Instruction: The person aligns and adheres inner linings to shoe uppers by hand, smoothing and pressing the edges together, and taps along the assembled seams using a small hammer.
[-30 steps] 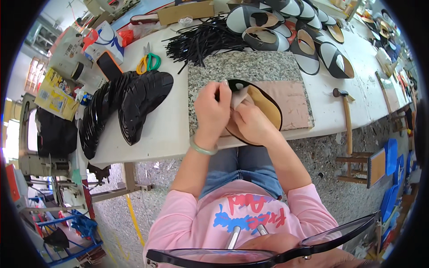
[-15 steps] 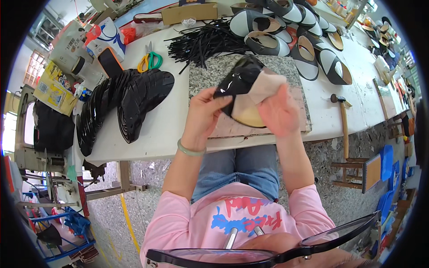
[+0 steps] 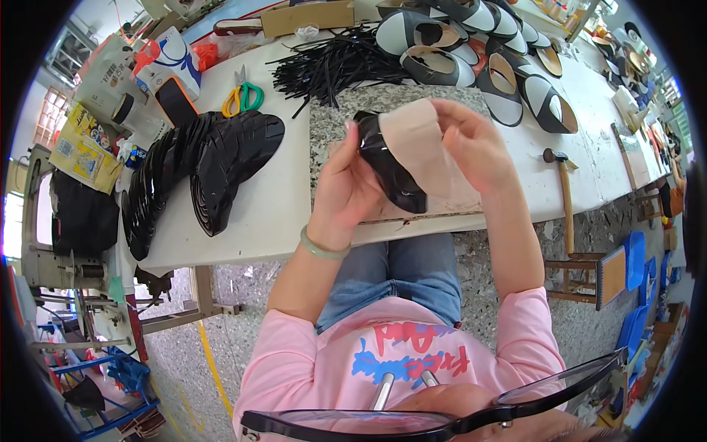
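Note:
A glossy black shoe upper [image 3: 392, 173] with a pale beige lining [image 3: 420, 144] is held up over a speckled stone slab [image 3: 335, 121]. On its black side, my left hand [image 3: 346, 180] grips it, thumb pointing up along the edge and fingers partly hidden behind. My right hand [image 3: 475, 147] has its fingers curled over the upper right edge of the lining. The lining is spread out to the right of the black part. A green bangle circles my left wrist.
Stacked black shoe uppers [image 3: 228, 158] lie to the left, below green-and-yellow scissors [image 3: 241, 96]. Behind the slab are a heap of black strips [image 3: 331, 66] and several grey-and-white shoes [image 3: 438, 66]. A hammer [image 3: 565, 191] sits at the right, its handle over the table edge.
The shoe upper has been turned, so its black side now faces left and its lining is spread to the right. My right hand has risen to the lining's upper edge.

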Available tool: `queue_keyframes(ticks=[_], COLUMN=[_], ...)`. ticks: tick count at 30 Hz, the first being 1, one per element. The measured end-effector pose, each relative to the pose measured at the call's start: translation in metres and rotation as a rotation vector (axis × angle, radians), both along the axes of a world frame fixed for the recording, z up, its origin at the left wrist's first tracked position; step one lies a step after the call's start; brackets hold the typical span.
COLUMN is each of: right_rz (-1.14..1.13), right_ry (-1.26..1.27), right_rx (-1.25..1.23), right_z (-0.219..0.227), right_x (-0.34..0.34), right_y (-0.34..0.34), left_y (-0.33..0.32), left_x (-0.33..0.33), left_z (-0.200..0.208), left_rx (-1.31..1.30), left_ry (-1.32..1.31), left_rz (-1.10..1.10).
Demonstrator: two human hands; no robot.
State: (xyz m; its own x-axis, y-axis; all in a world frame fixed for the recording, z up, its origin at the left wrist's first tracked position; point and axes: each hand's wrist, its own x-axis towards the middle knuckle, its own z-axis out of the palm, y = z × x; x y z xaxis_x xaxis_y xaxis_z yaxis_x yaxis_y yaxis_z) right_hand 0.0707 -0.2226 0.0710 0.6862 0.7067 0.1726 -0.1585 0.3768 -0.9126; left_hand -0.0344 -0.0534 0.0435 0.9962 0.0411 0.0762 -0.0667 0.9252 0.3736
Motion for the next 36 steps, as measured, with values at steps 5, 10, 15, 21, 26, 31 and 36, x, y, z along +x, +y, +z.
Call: queue_keyframes(ticks=[5,10,15,21,26,31,36], right_rz=[0.08,0.081,0.196,0.073,-0.257,-0.187,-0.135], right_ry=[-0.427,-0.871,-1.117,-1.445,-1.799,-1.651,-1.152], right_rx=[-0.521,-0.476,-0.623,-0.556,-0.67,-0.735,-0.898], right_z=[0.0,0.029,0.061,0.047,-0.03,-0.075,-0.067], right_x=[-0.006,0.002,-0.01,0.003,0.001,-0.01,0.015], right_y=[0.003,0.001,-0.005,-0.028,-0.032,-0.038,-0.023], left_y=[0.008,0.041,0.048,0.038,0.022,0.005,0.012], left_x=[-0.016,-0.027,0.001,0.027,0.052,0.022,0.044], left_z=[-0.024,-0.031,0.047,0.07,0.018,-0.019,-0.007], left_rx=[-0.194,0.557,1.661,1.745,2.576,2.596,2.464], left_ry=[0.008,0.115,-0.487,-0.675,-1.133,-0.99,-0.384], left_rz=[-0.043,0.185,0.852,-0.131,0.458,0.284,-0.166])
